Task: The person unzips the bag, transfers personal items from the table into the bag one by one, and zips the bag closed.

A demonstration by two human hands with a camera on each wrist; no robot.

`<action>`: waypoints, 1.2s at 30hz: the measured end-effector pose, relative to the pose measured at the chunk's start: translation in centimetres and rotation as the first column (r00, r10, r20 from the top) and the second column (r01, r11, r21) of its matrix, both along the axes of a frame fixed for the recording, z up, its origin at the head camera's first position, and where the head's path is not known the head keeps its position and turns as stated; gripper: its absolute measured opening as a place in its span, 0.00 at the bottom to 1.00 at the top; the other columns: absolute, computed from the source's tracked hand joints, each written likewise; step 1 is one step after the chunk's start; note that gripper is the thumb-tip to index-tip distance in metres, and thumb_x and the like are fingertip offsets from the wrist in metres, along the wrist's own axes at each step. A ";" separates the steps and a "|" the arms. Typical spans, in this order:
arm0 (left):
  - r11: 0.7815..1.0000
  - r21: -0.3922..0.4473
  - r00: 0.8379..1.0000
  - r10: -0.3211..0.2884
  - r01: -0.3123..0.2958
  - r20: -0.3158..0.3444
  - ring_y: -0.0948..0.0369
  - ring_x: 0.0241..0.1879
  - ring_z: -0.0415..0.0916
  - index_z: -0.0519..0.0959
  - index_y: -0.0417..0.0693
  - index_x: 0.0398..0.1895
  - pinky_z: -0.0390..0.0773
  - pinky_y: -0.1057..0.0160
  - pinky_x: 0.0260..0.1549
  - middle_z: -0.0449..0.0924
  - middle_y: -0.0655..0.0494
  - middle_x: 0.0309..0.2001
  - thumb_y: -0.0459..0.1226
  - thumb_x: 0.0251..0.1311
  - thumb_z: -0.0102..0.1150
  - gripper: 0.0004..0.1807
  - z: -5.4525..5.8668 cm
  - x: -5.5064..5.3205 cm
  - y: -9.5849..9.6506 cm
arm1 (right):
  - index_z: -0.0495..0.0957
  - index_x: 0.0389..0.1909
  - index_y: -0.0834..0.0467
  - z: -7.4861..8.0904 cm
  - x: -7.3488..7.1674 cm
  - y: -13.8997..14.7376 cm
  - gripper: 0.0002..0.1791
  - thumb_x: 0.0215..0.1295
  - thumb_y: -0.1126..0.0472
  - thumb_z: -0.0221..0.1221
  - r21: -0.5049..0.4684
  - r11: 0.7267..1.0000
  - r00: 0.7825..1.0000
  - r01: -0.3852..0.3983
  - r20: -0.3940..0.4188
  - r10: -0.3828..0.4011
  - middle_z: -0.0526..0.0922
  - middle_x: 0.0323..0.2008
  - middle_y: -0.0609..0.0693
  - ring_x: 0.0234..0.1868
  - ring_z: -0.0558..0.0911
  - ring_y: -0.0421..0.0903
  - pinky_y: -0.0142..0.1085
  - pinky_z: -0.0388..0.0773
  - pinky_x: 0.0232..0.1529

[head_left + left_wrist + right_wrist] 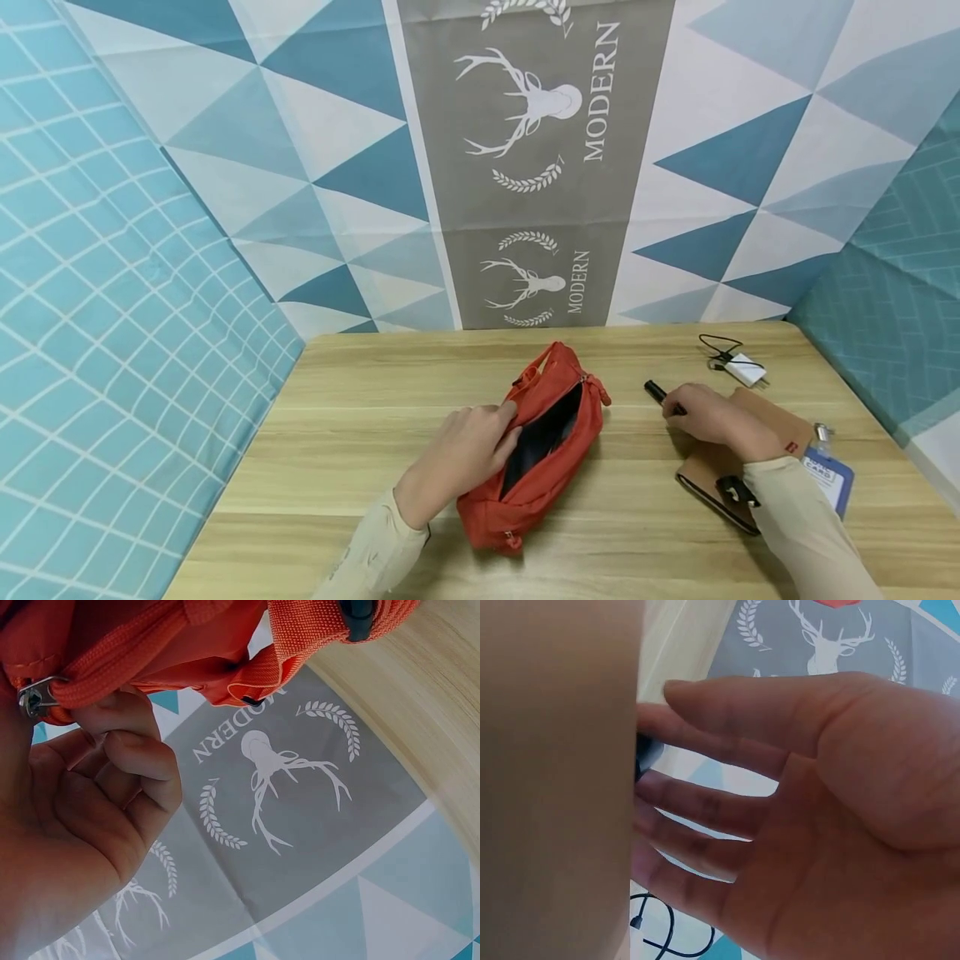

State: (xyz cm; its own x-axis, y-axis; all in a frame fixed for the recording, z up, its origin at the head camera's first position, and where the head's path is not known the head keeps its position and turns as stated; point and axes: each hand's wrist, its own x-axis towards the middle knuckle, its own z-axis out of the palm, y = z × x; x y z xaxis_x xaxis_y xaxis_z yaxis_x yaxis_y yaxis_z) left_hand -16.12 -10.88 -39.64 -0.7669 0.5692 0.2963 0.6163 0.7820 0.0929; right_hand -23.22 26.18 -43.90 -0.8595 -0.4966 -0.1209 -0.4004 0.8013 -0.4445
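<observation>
On the table lies a red zip bag (558,492), its top gaping to show a dark lining. My left hand (468,442) grips the near left edge of the opening. In the left wrist view, the curled fingers (142,761) pinch the red fabric beside a metal zip pull (36,697). My right hand (705,414) is over a slim black pen-like stick (655,390), which pokes out past the fingertips. The right wrist view shows loosely extended fingers, the thumb apart from them, and a dark piece of the stick (646,754) behind the fingertips.
Under the right forearm is a brown notebook (772,417) with a small black item (737,492) on it. A blue-framed card holder (832,479) with a metal clip lies to its right. Farther back sits a white charger (746,369) with a black cable.
</observation>
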 end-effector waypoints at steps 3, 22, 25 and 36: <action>1.000 0.002 1.000 0.001 -0.002 0.007 0.66 0.16 0.64 0.72 0.49 0.32 0.65 0.66 0.14 0.66 0.63 0.18 0.42 0.69 0.56 0.09 0.0 0.1 0.0 | 0.79 0.29 0.58 0.1 0.3 -0.1 0.08 0.63 0.73 0.59 -0.035 0.999 0.999 0.003 -0.052 -0.004 0.77 0.27 0.45 0.26 0.68 0.41 0.38 0.67 0.30; 0.999 0.036 0.999 -0.034 0.034 0.007 0.66 0.17 0.64 0.70 0.50 0.32 0.63 0.68 0.14 0.64 0.63 0.18 0.41 0.70 0.56 0.09 0.5 -0.1 -0.4 | 0.80 0.46 0.54 5.0 7.6 -11.6 0.19 0.58 0.76 0.64 -0.227 0.909 0.835 -0.348 -0.516 0.191 0.83 0.42 0.43 0.43 0.82 0.41 0.39 0.81 0.44; 0.997 0.050 0.998 -0.051 0.050 0.022 0.67 0.17 0.64 0.70 0.51 0.31 0.63 0.68 0.14 0.64 0.64 0.18 0.41 0.71 0.55 0.10 0.6 0.0 -0.6 | 0.79 0.45 0.53 3.8 8.0 -13.7 0.14 0.64 0.73 0.61 -0.191 0.892 0.824 -0.410 -0.497 0.273 0.83 0.41 0.42 0.44 0.82 0.40 0.39 0.80 0.46; 0.997 0.045 0.996 -0.067 0.064 0.053 0.67 0.17 0.62 0.69 0.53 0.30 0.62 0.69 0.15 0.64 0.65 0.19 0.41 0.71 0.55 0.11 0.9 0.3 -1.0 | 0.79 0.48 0.55 1.8 9.0 -15.7 0.10 0.67 0.68 0.61 -0.150 0.891 0.859 -0.428 -0.374 0.350 0.82 0.44 0.45 0.39 0.81 0.35 0.31 0.79 0.38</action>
State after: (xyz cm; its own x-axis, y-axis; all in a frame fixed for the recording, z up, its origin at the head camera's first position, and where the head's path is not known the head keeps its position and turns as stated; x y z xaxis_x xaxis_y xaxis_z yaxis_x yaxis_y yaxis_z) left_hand -15.81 -11.87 -38.73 -0.7442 0.6062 0.2805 0.6590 0.7347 0.1609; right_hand -14.25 10.44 -42.08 -0.5595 -0.7784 0.2848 -0.8119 0.4455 -0.3773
